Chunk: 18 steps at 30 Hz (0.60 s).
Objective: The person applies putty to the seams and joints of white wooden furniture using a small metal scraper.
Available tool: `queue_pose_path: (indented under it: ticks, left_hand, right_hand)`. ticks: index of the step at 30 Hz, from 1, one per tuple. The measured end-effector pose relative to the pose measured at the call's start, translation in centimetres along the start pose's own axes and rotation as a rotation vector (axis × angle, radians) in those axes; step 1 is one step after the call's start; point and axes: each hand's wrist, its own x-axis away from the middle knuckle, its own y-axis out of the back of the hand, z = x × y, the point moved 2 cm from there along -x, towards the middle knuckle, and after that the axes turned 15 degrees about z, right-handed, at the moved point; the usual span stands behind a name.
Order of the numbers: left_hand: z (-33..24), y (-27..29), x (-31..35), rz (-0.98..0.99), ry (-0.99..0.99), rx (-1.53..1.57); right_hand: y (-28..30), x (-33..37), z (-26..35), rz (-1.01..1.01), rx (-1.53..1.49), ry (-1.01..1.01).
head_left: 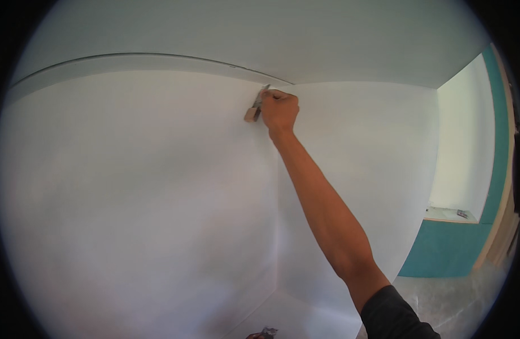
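My right hand (281, 111) is raised on an outstretched arm to the upper inner corner, where two white walls meet a ledge. Its fingers are closed round a putty knife (251, 114), which has a tan, wooden-looking end and a thin grey blade. The blade tip is up near the underside of the ledge, tilted, and the hand hides part of the tool. At the lower edge only a bit of my left hand (254, 336) shows, next to a small grey smeared, metal-looking piece (269, 331). The frame's edge cuts off most of that hand.
The left wall (130, 169) and right wall (356, 141) meet in a vertical corner. A grooved edge (135, 54) runs along the top left under a pale ceiling (327, 39). At right are a teal panel (440, 248), a sill (446, 214) with a small object, and greyish floor (440, 299).
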Motion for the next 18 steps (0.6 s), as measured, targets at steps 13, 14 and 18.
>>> queue_pose_path:
  ticks: [13,14,18]
  left_hand:
    - [-0.8,0.7,-0.9,0.015,0.005,0.07]
    - [-0.3,0.7,-1.1,0.024,0.016,0.102]
    - [0.9,0.6,-1.8,0.053,0.075,0.177]
  right_hand:
    - [7.6,9.0,0.3,0.466,0.168,0.13]
    - [8.5,8.7,0.6,0.45,0.268,0.208]
    - [11.9,7.4,2.1,0.457,0.686,0.475]
